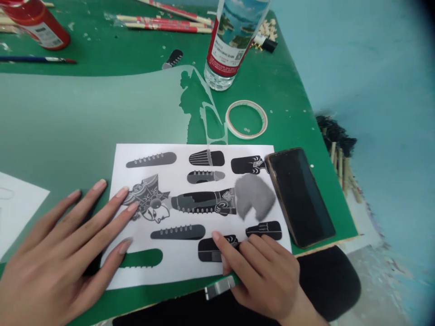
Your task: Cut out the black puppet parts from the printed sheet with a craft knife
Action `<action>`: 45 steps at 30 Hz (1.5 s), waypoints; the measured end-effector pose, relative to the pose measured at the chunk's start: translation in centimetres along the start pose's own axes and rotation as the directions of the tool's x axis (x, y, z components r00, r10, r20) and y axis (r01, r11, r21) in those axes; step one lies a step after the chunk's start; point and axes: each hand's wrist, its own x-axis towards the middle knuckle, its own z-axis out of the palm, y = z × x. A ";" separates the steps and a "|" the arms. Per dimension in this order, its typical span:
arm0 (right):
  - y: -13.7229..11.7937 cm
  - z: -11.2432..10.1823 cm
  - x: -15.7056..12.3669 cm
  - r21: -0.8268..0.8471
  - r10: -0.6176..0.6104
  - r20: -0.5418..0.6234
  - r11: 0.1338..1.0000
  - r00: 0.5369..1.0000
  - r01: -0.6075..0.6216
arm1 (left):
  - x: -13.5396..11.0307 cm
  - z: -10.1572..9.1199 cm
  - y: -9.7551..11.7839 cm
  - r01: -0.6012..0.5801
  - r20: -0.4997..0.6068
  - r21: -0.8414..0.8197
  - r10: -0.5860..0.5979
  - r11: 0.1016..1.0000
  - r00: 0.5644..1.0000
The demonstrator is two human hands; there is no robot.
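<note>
A white sheet of paper printed with a puppet-like figure's parts in black and grey lies on the green table. Its lower left has a cut-out hole that shows the table. My left hand rests spread on the sheet's left side, fingertips by the printed head. My right hand is curled around a green utility knife with a metal end. Its blade is hidden. The index finger touches the paper beside a black printed piece. A furry grey patch covers part of the printed figure.
A phone overlaps the sheet's right edge. Behind lie a tape roll, a water bottle and translucent film with cut openings. Farther back are a red bottle, a paintbrush and wrapped chopsticks.
</note>
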 end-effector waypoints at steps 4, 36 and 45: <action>0.0 0.0 -0.2 0.034 -0.004 -0.020 0.999 1.000 0.004 | 0.2 -0.2 0.2 -0.112 -0.069 0.038 0.115 0.993 0.991; 0.2 0.1 0.0 0.005 0.024 -0.033 1.000 0.999 -0.024 | 0.4 0.2 0.1 -0.041 -0.063 0.029 0.043 0.999 0.997; 0.5 1.0 -0.6 0.061 0.001 -0.144 0.998 0.990 0.008 | 0.8 -0.3 -0.8 -0.290 -0.142 0.284 0.339 0.914 0.930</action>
